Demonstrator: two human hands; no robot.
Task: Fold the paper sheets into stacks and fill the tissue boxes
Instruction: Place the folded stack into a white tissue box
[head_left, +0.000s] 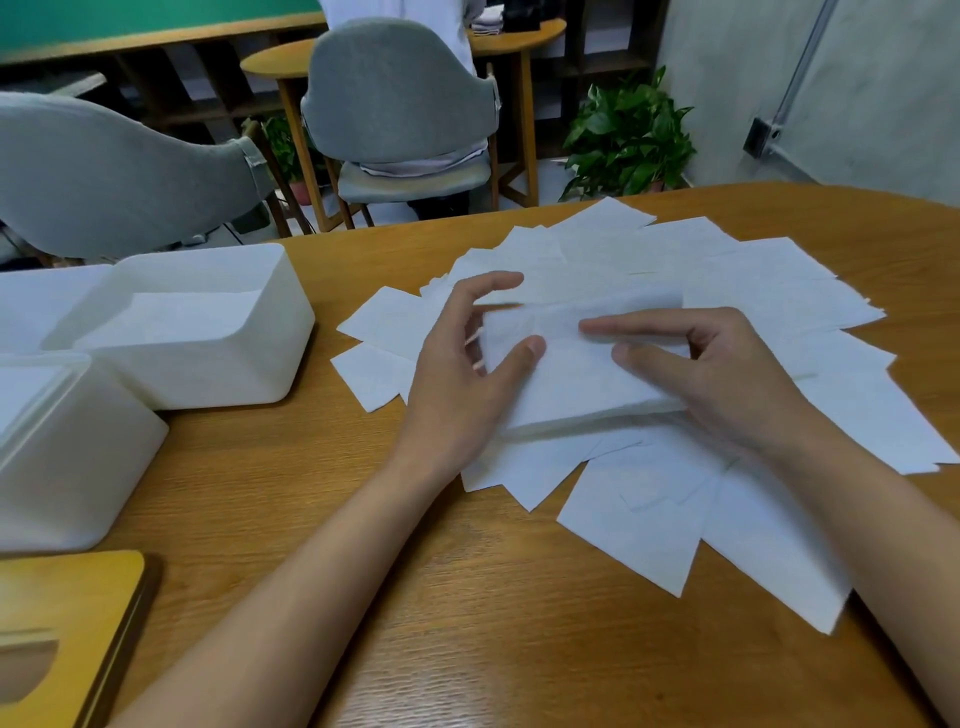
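A folded stack of white paper sheets (576, 379) lies on a spread of loose white sheets (727, 270) on the wooden table (441, 597). My left hand (462, 374) holds the stack's left end, thumb on top and fingers curled round its far edge. My right hand (717, 374) grips the right end, index finger stretched flat over the top sheet, thumb on the near part. An open white tissue box (208, 332) with paper inside stands at the left. A second white box (67, 452) sits nearer, also holding paper.
A wooden box lid with a slot (62, 634) lies at the near left corner. Beyond the table's far edge stand two grey chairs (400, 98), a small round wooden table (519, 47) and a potted green plant (628, 135).
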